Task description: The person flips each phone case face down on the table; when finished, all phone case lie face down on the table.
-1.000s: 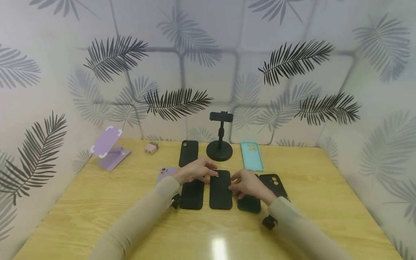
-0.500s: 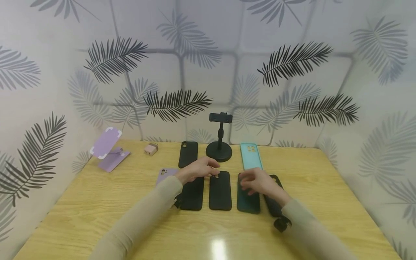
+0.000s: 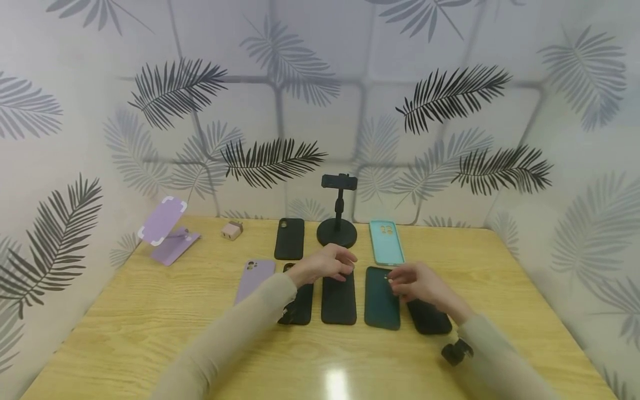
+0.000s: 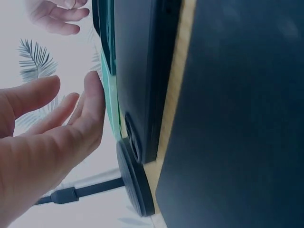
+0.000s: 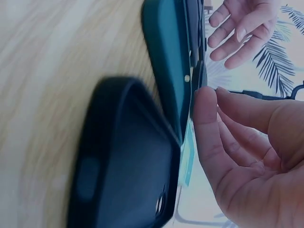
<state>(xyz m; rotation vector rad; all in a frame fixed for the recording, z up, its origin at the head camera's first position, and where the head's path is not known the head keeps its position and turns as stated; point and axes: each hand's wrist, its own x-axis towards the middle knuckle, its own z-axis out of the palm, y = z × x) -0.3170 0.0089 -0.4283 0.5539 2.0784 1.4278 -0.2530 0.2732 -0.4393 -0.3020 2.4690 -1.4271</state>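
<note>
My left hand [image 3: 325,264] hovers over the upper part of the middle black phone case [image 3: 339,303], its fingers loosely bent and nothing held. That relaxed left hand [image 4: 52,137] also shows in the left wrist view. My right hand [image 3: 422,284] is above the upper right corner of a dark green phone case [image 3: 381,308]. Beside it, partly under the right wrist, lies another black phone case [image 3: 431,321]. In the right wrist view the thumb and forefinger of my right hand [image 5: 247,152] are close together, with no object visible between them. My left sleeve partly covers a further black phone case [image 3: 302,303].
Behind the row stand a black phone stand [image 3: 337,233], a turquoise phone case [image 3: 386,244] and a black phone case [image 3: 290,241]. Leftward are a lilac phone case [image 3: 252,278], a pink charger plug [image 3: 232,230] and a purple folding stand [image 3: 167,222]. A patterned wall backs the table.
My right hand has left the middle black case's edge and moved right, past the dark green case. My left hand has shifted slightly right, uncovering more of the lilac case.
</note>
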